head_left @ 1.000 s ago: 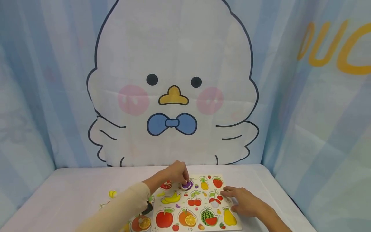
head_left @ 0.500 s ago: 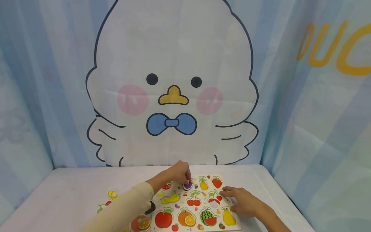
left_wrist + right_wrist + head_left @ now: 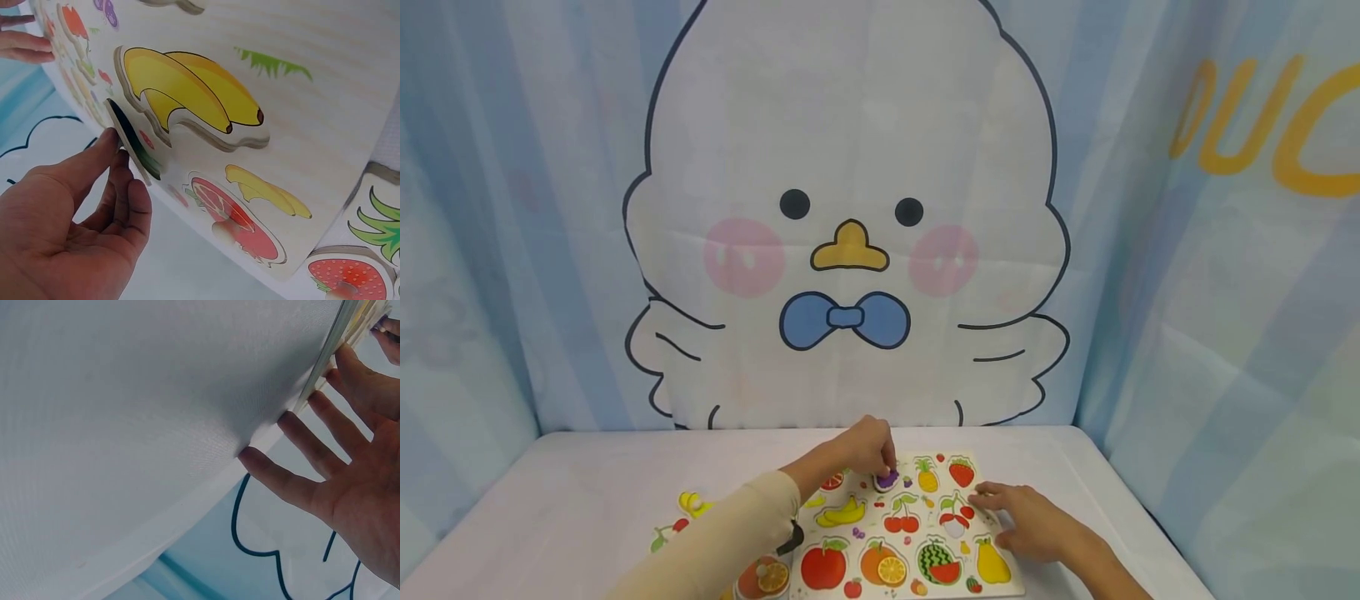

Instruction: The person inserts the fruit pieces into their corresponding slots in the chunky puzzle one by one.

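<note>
My left hand (image 3: 863, 446) reaches over the far part of a white fruit puzzle board (image 3: 868, 517), thumb and fingertips pinching a purple puzzle piece (image 3: 887, 480). In the left wrist view the piece (image 3: 134, 144) shows nearly edge-on, close over the board and dark on its face; its knob is hidden by the fingers. Beside it sit the banana slot's picture (image 3: 187, 87) and a red citrus piece (image 3: 234, 219) with a wooden knob. My right hand (image 3: 1030, 521) rests at the board's right edge, fingers spread and fairly straight, fingertips (image 3: 250, 456) on the table.
Left of the board, partly under the sleeve, lie loose pieces: an orange piece (image 3: 763, 577), a cherry piece (image 3: 668, 532) and a yellow piece (image 3: 692, 503). A strawberry piece (image 3: 347, 278) lies by the board's corner. Behind the white table (image 3: 595, 500) hangs a duck-print curtain (image 3: 850, 375).
The left hand has shifted slightly right with the purple piece, which now shows less beyond the fingers. The sleeve's shift uncovers more loose pieces. The right hand stays at the board's edge.
</note>
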### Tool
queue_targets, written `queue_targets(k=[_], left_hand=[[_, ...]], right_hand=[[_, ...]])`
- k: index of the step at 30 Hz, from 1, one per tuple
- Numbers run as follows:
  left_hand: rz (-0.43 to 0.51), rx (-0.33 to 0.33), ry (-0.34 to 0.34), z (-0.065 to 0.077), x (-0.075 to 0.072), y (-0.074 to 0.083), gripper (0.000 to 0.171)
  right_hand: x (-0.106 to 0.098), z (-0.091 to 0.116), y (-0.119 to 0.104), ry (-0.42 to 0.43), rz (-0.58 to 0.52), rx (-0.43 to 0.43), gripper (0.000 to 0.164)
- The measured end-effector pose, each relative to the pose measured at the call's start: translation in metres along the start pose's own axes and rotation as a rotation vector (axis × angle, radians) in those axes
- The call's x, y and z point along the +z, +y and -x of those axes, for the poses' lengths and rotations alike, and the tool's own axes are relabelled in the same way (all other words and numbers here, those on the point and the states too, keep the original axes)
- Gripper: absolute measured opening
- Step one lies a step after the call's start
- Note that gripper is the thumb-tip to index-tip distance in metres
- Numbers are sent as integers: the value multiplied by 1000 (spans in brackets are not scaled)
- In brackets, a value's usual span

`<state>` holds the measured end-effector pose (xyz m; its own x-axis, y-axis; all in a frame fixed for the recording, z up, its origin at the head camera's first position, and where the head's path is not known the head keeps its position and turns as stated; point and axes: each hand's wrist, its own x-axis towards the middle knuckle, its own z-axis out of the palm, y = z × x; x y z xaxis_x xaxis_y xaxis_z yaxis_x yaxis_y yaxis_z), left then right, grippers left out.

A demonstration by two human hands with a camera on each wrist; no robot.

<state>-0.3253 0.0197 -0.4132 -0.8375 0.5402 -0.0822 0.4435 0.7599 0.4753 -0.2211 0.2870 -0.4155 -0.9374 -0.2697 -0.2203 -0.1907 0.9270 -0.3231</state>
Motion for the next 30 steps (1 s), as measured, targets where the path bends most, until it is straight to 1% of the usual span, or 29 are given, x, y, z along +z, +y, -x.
queue_targets(k=[7,11,17,22,30], left_hand=[[0,-12,-10,-1,4,-3,5],[3,-26,-23,1,3,-3,6],[-16,-10,-33,1,1,-3,9],[-33,3,-49,2,0,-3,11],[19,8,-76,6,-4,-5,14]], right_hand=[[2,-1,-1,-1,-2,5,55],[2,-1,-2,-3,2,5,55],[0,2,-3,4,9,-2,55],[0,2,-2,11,11,8,54],[1,1,0,8,13,1,55]])
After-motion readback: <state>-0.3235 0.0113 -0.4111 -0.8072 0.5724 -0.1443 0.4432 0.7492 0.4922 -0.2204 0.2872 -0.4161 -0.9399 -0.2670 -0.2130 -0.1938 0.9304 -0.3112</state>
